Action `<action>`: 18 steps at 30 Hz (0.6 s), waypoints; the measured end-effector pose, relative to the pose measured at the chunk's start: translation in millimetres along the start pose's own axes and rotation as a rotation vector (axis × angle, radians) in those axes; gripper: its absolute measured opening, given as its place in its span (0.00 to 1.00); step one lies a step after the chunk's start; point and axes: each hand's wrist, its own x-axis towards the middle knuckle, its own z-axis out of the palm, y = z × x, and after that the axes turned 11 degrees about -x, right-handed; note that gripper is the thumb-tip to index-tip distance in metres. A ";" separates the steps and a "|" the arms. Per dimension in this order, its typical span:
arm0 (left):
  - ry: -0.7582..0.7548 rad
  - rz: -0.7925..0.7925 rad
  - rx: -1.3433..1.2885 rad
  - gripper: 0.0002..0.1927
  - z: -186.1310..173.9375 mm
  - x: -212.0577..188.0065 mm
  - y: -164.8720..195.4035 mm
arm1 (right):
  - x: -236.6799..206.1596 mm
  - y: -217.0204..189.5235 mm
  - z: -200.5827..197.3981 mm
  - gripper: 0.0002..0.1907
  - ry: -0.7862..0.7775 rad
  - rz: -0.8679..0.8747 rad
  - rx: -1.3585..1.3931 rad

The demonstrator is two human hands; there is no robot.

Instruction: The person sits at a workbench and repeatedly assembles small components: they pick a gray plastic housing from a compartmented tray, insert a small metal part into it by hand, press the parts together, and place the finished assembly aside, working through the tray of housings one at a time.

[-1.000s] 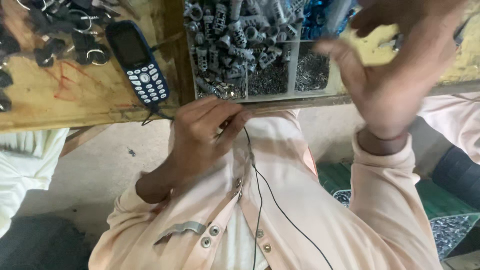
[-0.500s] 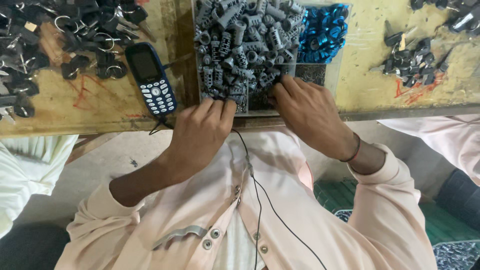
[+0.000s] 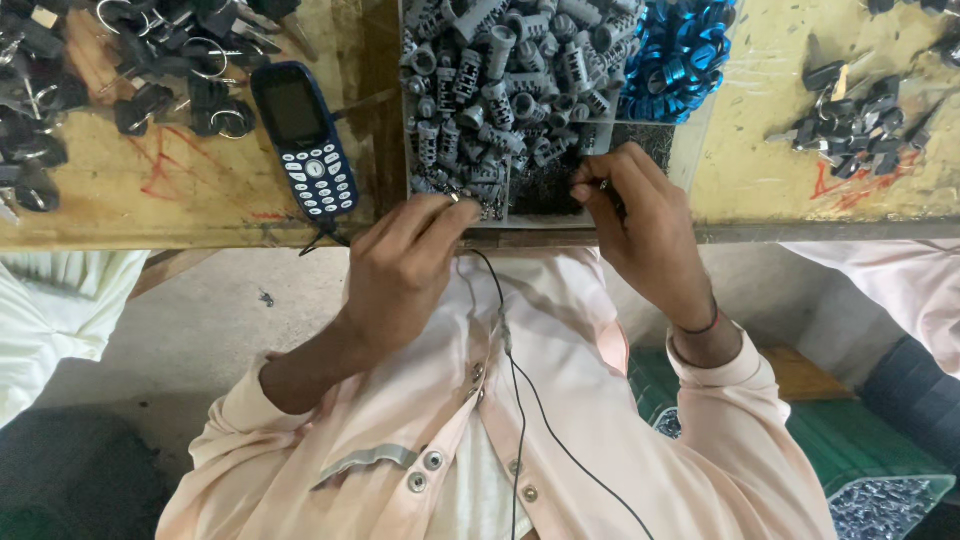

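Your left hand pinches a tiny metal part in its fingers and your right hand pinches something too small to tell, both at the near edge of the clear tray holding grey plastic cylinders, blue rings and small dark springs on the wooden surface.

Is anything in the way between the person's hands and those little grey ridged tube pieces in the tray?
Nothing visible. The left hand has its fingertips at the near edge of the pile of small grey ribbed cylinders in the clear divided tray. The right hand rests over the dark compartment beside them.
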 end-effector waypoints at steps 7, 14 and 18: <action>0.022 -0.063 -0.086 0.18 4.2 -0.3 2.0 | 1.0 -1.2 -0.2 0.06 -0.068 0.095 0.055; 0.044 -0.200 -0.162 0.11 4.4 -2.9 -1.8 | -5.1 5.3 5.1 0.07 0.000 0.044 0.061; -0.018 -0.316 -0.668 0.12 8.8 3.9 3.4 | -13.1 9.5 4.7 0.02 -0.137 0.204 0.774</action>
